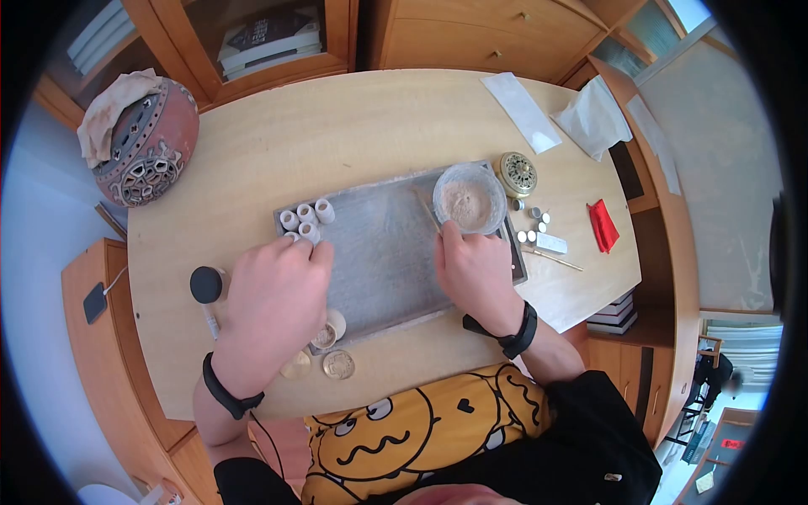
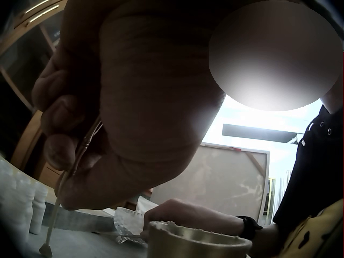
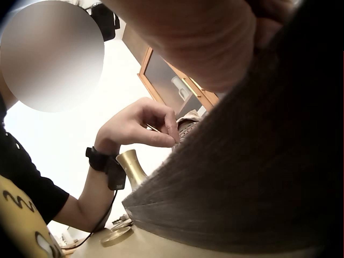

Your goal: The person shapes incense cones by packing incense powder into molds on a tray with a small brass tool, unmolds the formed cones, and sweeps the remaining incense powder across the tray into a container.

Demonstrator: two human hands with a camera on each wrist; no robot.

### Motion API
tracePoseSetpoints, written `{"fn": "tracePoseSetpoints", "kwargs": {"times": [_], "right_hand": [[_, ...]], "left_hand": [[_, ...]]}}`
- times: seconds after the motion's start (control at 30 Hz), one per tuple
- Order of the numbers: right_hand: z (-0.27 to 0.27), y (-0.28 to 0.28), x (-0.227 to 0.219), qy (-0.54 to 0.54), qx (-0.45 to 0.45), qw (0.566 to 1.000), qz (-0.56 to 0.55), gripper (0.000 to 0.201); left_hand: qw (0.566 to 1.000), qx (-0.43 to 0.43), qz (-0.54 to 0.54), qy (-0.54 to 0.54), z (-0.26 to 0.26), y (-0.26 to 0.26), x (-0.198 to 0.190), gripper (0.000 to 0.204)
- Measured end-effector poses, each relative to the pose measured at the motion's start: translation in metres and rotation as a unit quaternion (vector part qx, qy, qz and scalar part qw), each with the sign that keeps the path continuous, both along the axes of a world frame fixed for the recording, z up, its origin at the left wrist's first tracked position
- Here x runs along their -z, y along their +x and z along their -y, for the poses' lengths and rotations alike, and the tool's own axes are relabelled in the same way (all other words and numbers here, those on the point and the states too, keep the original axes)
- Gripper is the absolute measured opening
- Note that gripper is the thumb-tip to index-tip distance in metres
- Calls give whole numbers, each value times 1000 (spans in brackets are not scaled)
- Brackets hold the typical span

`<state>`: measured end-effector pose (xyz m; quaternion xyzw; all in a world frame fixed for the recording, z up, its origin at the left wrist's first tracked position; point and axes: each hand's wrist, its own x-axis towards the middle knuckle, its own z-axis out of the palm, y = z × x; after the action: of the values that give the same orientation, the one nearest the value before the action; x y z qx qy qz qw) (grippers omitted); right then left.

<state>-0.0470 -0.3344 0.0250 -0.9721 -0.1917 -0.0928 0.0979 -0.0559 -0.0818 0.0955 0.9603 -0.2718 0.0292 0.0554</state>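
My left hand (image 1: 282,290) pinches a slim metal tool (image 2: 79,153) with a small flared tip, pointing down beside several small white bottle-shaped vessels (image 1: 324,210) at the left end of a grey tray (image 1: 383,244). My right hand (image 1: 478,273) is near the front rim of a bowl (image 1: 438,202) of pale powder, on the tray's right end. A thin stick (image 1: 427,206) juts from its fingertips past the bowl. Below the left hand, a brass cup (image 1: 337,321) of powder leans at the tray's near edge. In the right wrist view the tray's dark side (image 3: 226,199) hides much of the scene.
A pierced brass burner (image 1: 516,173) stands right of the bowl, with several little pots (image 1: 527,236) and a red pouch (image 1: 603,225) beyond. Round brass lids (image 1: 338,364) and a black-capped jar (image 1: 206,284) lie front left. A large patterned pot (image 1: 151,147) stands back left.
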Motion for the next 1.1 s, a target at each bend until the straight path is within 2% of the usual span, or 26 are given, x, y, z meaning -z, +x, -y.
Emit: {"fn": "tracePoseSetpoints", "kwargs": {"times": [0.33, 0.43, 0.7, 0.8, 0.93, 1.1], "right_hand": [[-3, -5, 8, 31, 15, 999, 26, 13], [-1, -7, 8, 34, 23, 998, 39, 20], [13, -26, -17, 102, 35, 990, 90, 13], [28, -34, -27, 111, 63, 987, 97, 14], [50, -41, -25, 60, 87, 992, 63, 13], [46, -46, -40, 101, 63, 987, 104, 14]], "left_hand": [[1000, -16, -16, 0, 0, 0, 1, 7], [1000, -15, -8, 0, 1, -1, 1, 7], [1000, -14, -11, -5, 0, 0, 4, 9], [1000, -19, -14, -1, -1, -2, 5, 10], [1000, -19, -10, 4, -1, -2, 6, 10], [999, -28, -16, -6, -1, -3, 5, 10]]}}
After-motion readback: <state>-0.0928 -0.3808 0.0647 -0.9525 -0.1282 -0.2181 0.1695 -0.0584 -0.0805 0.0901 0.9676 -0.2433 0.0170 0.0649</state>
